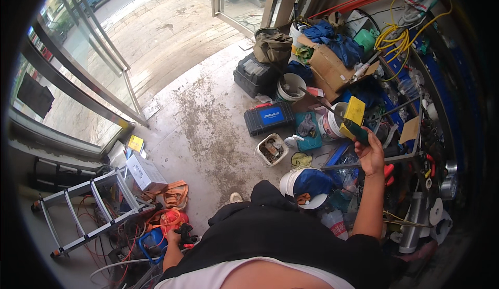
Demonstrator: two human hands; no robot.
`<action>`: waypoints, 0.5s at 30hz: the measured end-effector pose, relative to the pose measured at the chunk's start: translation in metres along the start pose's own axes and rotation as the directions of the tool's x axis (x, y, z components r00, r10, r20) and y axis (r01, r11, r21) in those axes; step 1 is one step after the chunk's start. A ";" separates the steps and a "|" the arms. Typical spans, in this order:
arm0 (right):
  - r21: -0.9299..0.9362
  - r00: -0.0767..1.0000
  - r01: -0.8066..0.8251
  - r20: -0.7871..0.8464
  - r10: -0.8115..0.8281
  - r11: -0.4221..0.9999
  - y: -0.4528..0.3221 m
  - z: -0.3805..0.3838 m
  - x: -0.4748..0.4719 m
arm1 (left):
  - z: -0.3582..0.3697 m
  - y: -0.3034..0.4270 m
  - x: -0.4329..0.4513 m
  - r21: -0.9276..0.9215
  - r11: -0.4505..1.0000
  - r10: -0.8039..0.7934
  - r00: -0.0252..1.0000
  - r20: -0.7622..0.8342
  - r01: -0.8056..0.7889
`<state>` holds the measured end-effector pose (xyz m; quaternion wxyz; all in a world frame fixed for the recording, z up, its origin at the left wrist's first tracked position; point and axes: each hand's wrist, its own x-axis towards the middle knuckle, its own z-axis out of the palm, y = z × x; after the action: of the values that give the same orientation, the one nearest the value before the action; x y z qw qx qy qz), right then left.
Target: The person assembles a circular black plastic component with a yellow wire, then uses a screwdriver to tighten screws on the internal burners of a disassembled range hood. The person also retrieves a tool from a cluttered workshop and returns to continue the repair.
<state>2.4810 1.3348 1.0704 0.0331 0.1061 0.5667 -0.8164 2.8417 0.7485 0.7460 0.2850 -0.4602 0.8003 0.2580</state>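
Note:
My right hand [369, 150], raised in front of the crowded shelf on the right, is closed around the dark green handle of a long, thin screwdriver [356, 130]. Its shaft points up and left, across a yellow box [354, 113] and a white bucket [329, 123]. Low on the left, my left hand [173, 236] touches a small dark object [186, 233] beside a red rounded item [171, 218] and a blue-framed item [153, 242]. Whether the left fingers grip the dark object cannot be told.
An aluminium ladder [93, 207] and a white carton [145, 173] are at the left. A black tool case [269, 118], a square tub [271, 149] and a tilted bucket [308, 187] stand on the floor. Cluttered shelving lines the right; an open glass door [93, 55] is at upper left.

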 end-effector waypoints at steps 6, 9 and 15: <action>0.017 0.984 -0.097 0.149 0.093 0.995 0.031 0.088 0.097 | -0.011 0.015 0.038 -0.123 0.988 -0.096 0.995 -0.029 0.091; -0.001 0.976 -0.136 0.172 0.134 0.991 0.048 0.139 0.158 | -0.009 0.006 0.066 -0.240 0.966 -0.098 0.995 0.019 0.100; 0.011 0.877 -0.391 0.308 0.369 0.920 0.125 0.253 0.308 | -0.007 0.011 0.134 -0.268 0.919 -0.307 0.951 -0.031 0.288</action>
<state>2.1676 1.0750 0.9754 0.2743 0.0915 0.4929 -0.8207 2.7748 0.6694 0.6594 0.2290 -0.6190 0.6899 0.2975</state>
